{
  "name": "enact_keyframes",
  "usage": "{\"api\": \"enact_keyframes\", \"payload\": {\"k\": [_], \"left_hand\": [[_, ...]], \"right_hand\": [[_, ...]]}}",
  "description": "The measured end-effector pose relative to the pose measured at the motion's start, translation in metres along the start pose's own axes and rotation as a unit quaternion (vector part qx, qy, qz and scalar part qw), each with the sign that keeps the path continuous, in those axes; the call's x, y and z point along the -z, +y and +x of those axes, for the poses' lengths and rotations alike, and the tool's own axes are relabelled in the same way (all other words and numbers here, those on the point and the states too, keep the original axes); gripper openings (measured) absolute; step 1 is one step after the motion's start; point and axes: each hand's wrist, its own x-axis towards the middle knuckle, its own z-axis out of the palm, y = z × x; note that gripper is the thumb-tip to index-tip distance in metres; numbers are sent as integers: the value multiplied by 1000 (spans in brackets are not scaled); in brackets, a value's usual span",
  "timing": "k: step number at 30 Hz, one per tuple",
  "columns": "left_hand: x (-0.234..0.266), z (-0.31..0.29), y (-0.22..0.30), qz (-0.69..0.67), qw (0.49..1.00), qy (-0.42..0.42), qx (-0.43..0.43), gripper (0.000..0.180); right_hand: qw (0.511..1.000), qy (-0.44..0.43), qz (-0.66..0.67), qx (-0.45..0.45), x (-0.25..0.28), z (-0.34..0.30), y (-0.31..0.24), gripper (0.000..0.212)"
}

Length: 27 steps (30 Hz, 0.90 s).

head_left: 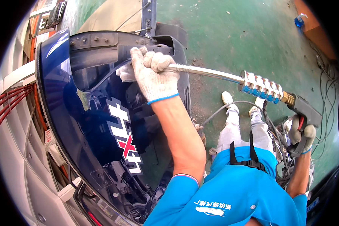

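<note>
My left hand, in a white knit glove with a blue cuff, is closed around the far end of a silver rod. The rod belongs to a slide-hammer dent puller with a ribbed metal weight and a black pistol grip. My right hand, also gloved, grips the handle, its fingers near a red trigger. Under the left hand lies a dark blue vehicle body panel with a white and red decal. The rod's tip is hidden by the glove.
White framing with red hoses runs along the left. Cables lie on the green floor at the right. A blue spray bottle stands at the top right. A grey cable crosses by my feet.
</note>
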Motion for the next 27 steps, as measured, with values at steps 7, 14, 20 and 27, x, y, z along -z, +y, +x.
{"api": "enact_keyframes", "payload": {"k": [7, 14, 20, 27], "left_hand": [[-17, -60, -51, 301, 932, 152, -135, 18], [-39, -109, -8, 973, -39, -3, -226, 68], [-66, -119, 48, 959, -259, -94, -68, 87], [-59, -54, 47, 943, -269, -191, -40, 79]], "right_hand": [[978, 5, 187, -88, 2, -30, 39, 38], [911, -2, 400, -97, 14, -52, 97, 97], [876, 42, 469, -101, 37, -50, 126, 86], [890, 38, 448, -82, 55, -64, 121, 77]]}}
